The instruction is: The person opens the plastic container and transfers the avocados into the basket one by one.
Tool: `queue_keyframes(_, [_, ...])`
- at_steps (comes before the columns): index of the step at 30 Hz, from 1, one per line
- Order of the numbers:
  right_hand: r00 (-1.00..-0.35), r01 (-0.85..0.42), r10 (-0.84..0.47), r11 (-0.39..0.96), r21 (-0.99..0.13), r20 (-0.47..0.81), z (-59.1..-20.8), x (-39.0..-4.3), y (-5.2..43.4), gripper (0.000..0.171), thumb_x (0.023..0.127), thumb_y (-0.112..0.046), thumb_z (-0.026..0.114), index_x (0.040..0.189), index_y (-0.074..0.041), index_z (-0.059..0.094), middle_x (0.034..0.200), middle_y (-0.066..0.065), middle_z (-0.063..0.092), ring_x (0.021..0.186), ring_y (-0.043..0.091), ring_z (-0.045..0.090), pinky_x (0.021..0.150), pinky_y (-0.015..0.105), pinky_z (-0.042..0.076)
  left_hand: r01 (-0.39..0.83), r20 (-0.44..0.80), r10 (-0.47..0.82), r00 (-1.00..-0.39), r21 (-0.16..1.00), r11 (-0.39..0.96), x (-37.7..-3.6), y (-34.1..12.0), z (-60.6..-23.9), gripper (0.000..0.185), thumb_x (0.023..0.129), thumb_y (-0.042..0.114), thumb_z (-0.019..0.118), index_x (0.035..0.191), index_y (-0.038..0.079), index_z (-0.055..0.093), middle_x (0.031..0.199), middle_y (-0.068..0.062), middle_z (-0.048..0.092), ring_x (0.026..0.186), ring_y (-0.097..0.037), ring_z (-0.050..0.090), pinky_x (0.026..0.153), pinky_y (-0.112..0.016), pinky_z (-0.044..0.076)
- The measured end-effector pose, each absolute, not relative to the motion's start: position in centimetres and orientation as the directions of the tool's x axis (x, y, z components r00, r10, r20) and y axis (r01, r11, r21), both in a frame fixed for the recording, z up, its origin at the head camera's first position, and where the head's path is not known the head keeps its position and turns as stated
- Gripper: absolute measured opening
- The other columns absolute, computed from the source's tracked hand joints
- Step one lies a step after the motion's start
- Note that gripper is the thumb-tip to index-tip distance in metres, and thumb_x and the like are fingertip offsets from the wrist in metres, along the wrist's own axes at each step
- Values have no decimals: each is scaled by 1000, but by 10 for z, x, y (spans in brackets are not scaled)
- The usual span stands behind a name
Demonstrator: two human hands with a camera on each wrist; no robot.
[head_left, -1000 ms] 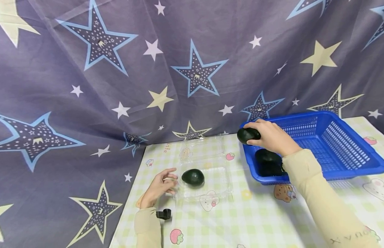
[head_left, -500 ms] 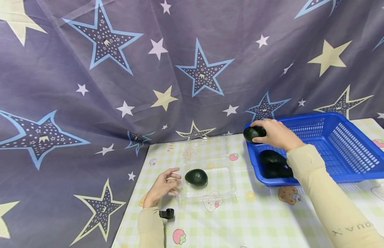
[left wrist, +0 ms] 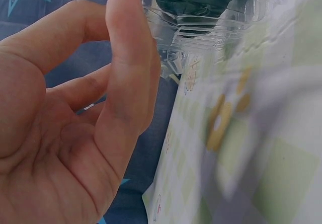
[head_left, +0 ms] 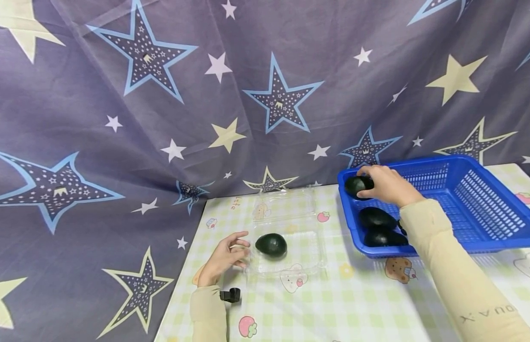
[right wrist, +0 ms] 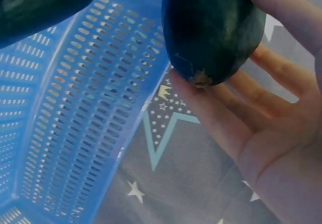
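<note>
A dark green avocado point(head_left: 355, 187) is gripped by my right hand point(head_left: 386, 184) at the back left corner of the blue plastic basket point(head_left: 450, 247). The right wrist view shows the fingers around this avocado point(right wrist: 214, 32), beside the slotted basket wall. Two more avocados, one point(head_left: 377, 218) behind the other point(head_left: 384, 237), lie in the basket's left end, partly covered by the sleeve. Another avocado point(head_left: 271, 245) sits in the left half of a clear plastic clamshell box point(head_left: 305, 251). My left hand point(head_left: 226, 256) is at the box's left edge, fingers relaxed; contact is unclear.
The box's clear lid point(head_left: 286, 204) lies folded back toward the curtain. A star-patterned curtain point(head_left: 183, 95) hangs behind the table. The checked tablecloth point(head_left: 316, 313) covers the table. A black clip-like piece point(head_left: 230, 295) is at the left wrist.
The right hand has carried its avocado slightly right, from over the basket's corner rim to just inside it. The left hand stays by the box. The head view has shifted a little.
</note>
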State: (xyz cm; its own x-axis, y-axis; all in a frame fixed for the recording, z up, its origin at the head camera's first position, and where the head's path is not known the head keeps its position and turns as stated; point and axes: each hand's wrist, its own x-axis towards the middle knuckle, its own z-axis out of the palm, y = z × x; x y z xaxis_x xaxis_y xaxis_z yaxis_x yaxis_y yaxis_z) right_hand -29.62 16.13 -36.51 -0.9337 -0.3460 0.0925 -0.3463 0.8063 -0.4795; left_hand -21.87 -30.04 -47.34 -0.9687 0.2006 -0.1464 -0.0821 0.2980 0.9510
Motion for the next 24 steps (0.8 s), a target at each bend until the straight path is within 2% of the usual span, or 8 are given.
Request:
queue_keyframes(8, [-934,-331,-354,805,-493,50,-379,-303,167,54,86,-19,78,129,6,58,125,32,59,114,49,56,94,65,49,-86,-151,202,-968,951,297,-217,-300,-471,65,88,-1,65,148,-1,40,123,-28,54,89,-27,65,61,-32,63])
queue_keyframes(17, [-941,-286,-337,817,-501,-13,-400,-314,170,53,88,-18,76,128,11,56,127,34,57,115,48,54,99,67,45,-86,-152,210,-966,953,291,-217,-299,-474,66,87,-2,64,148,-3,39,124,-30,53,83,-22,66,60,-32,63])
queue_keyframes(24, [-926,-362,-371,811,-460,75,-411,-320,170,31,89,-2,69,116,13,62,107,30,64,100,44,62,87,59,53,-82,-149,209,-966,950,301,-219,-302,-475,65,88,-1,65,148,0,40,124,-28,54,87,-24,66,61,-33,63])
